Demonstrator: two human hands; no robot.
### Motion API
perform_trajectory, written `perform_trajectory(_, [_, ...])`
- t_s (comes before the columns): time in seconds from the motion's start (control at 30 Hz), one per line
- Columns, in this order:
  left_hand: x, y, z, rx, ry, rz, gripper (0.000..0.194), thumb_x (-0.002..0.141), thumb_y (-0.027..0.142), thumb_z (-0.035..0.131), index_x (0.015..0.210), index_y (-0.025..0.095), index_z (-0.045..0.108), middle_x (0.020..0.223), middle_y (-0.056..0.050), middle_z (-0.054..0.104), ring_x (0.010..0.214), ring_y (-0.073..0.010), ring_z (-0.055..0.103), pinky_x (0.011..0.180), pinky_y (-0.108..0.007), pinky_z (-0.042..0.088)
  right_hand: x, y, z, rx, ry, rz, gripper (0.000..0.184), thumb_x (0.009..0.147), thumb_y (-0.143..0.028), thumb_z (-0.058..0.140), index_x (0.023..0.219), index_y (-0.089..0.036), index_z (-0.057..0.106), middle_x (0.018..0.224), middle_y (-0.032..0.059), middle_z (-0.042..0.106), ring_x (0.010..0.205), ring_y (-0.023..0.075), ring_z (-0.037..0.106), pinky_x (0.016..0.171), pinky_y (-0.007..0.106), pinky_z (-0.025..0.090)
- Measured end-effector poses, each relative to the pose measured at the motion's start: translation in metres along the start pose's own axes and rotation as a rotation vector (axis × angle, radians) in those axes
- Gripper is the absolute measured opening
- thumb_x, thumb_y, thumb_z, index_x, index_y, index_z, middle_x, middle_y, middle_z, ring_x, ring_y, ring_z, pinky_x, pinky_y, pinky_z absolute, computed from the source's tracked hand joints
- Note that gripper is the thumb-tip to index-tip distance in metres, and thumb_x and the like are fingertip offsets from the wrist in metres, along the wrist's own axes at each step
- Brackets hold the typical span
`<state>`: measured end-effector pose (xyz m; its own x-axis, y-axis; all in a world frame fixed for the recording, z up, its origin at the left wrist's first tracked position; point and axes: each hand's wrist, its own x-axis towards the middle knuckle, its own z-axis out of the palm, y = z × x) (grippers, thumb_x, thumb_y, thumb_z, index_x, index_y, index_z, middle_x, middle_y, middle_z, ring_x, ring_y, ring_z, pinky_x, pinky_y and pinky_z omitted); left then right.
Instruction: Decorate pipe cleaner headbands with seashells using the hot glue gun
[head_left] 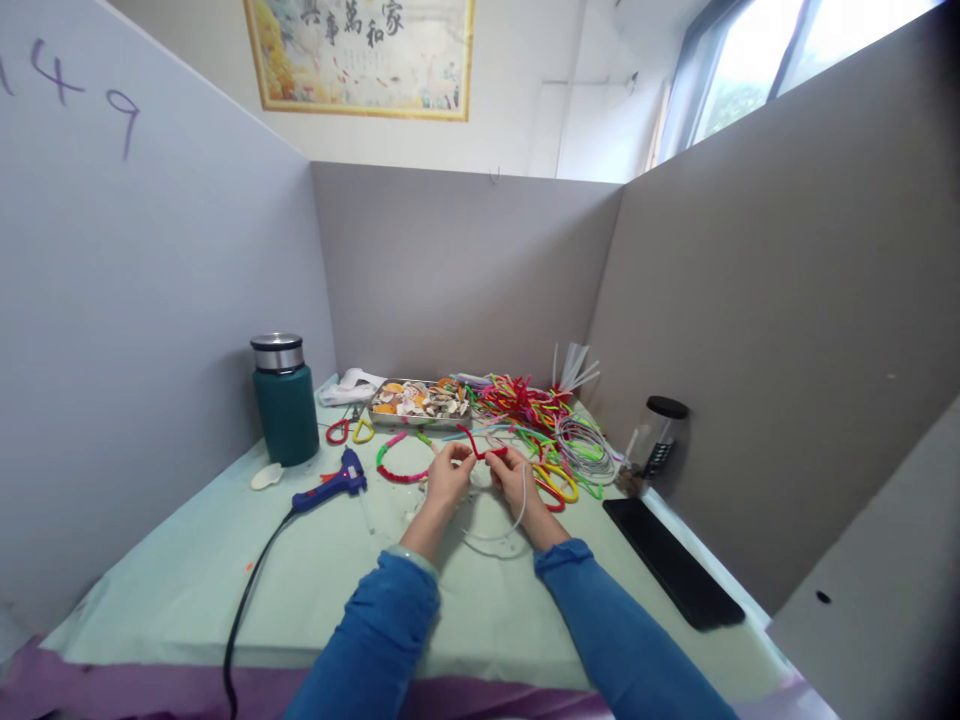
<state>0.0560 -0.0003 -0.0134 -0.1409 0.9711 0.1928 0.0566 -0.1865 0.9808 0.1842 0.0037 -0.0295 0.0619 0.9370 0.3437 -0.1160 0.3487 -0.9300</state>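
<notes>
Between my two hands, over the middle of the table, is a red pipe cleaner (pixel 472 440), bent with one end sticking up. My left hand (pixel 448 474) pinches it near the bend. My right hand (pixel 515 476) has its fingers closed on the other stretch, close beside the left fingertips. A pale grey wire ring (pixel 523 508) loops by my right hand and wrist; whether the fingers also grip it is hidden. Just left of my left hand lies a ring wrapped in pink, green and red (pixel 380 464).
Left stand a blue glue gun (pixel 328 485) with a black cord, a green bottle (pixel 285 410), a white spoon (pixel 267 477) and scissors (pixel 337 432). Behind are a tray of shells (pixel 420 418) and heaped pipe cleaners (pixel 521 400). Right are a clear jar (pixel 654 445) and black slab (pixel 671 563). Partitions enclose the table.
</notes>
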Motion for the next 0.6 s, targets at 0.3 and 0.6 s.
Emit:
perform_trajectory(0.3, [-0.0055,0.0087,-0.0023,0.212,0.020,0.291,0.016,0.070,0.009,0.066,0.078,0.021,0.073,0.087,-0.005,0.069,0.076,-0.0149,0.059,0.074,-0.026,0.045,0.0015,0.0028,-0.0021,0.001,0.001,0.015,0.036,0.069,-0.052,0.067,0.071,-0.017,0.059,0.050,-0.0061,0.046,0.044,0.0088,0.038,0.042,0.023,0.026])
perform_trajectory(0.6, [-0.0027,0.0045,-0.0019,0.226,0.010,0.177,0.008,0.070,0.016,0.069,0.070,0.021,0.074,0.075,-0.005,0.070,0.077,-0.0183,0.060,0.071,-0.026,0.043,-0.0004,-0.0003,-0.0008,0.008,-0.021,0.022,0.034,0.070,-0.050,0.067,0.071,-0.017,0.058,0.048,-0.0067,0.044,0.044,0.0084,0.036,0.043,0.023,0.024])
